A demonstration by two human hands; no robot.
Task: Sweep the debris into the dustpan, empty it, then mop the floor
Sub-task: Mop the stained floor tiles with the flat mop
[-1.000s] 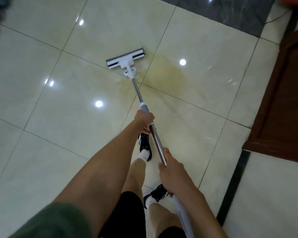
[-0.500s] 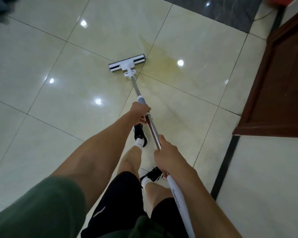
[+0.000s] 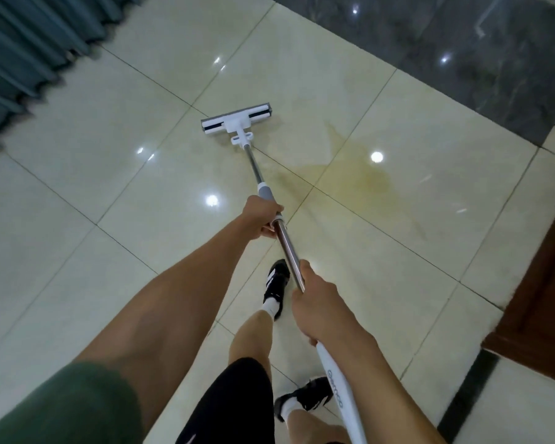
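A flat mop has a white and grey head (image 3: 236,120) lying on the cream tiled floor (image 3: 77,193). Its metal handle (image 3: 289,248) slants back toward me. My left hand (image 3: 261,219) grips the handle just below the grey collar. Lower down, where the metal meets the white grip, my right hand (image 3: 318,302) holds it. A yellowish wet stain (image 3: 350,169) spreads on the tiles just right of the mop head. No dustpan or debris is in sight.
Teal curtains (image 3: 23,52) hang at the upper left. A dark marble strip (image 3: 462,43) runs along the top right. Brown wooden furniture (image 3: 545,299) stands at the right edge. My feet in black shoes (image 3: 277,283) are under the handle.
The mop head has slid a little to the left of the stain, with both hands keeping their grip. The view has swung left, bringing the curtains into sight.
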